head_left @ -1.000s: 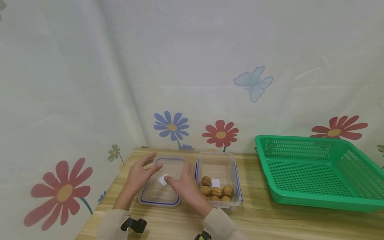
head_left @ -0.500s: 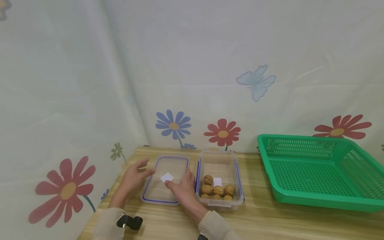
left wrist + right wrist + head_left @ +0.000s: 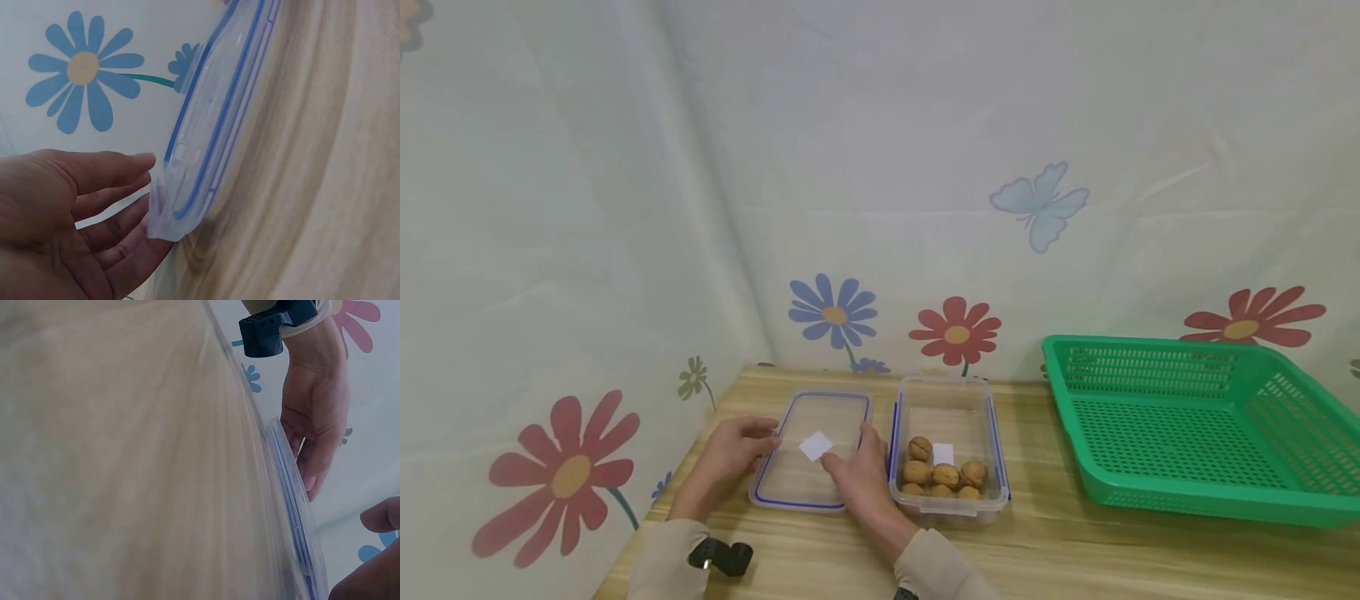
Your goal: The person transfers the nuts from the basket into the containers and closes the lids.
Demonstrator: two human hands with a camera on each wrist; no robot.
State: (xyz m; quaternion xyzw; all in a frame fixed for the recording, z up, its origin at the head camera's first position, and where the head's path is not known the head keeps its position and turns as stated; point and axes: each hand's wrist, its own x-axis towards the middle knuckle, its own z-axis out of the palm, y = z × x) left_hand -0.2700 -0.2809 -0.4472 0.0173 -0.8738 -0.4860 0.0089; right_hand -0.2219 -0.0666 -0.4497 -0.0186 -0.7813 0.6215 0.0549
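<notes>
A clear plastic lid (image 3: 808,483) with a blue seal lies flat on the wooden table, a small white square (image 3: 816,446) near its middle. My left hand (image 3: 730,454) is at the lid's left edge. In the left wrist view its thumb is close above the rim, and loosely bent fingers touch the side. My right hand (image 3: 865,483) lies over the lid's right edge. Its thumb is raised clear of the lid in the right wrist view, and its far fingers are partly hidden. Right of it stands a clear box (image 3: 992,450) holding several walnuts (image 3: 946,476).
A second white square (image 3: 943,454) shows in the box among the walnuts. Farther right sits a large green plastic basket (image 3: 1195,492) with perforated walls. A flower-printed curtain (image 3: 880,167) hangs behind and left of the table (image 3: 1045,558).
Both hands have come down from above the lid to its two side edges. The left hand moved left and lower; the right thumb drew slightly right. Lid, box and basket stay put.
</notes>
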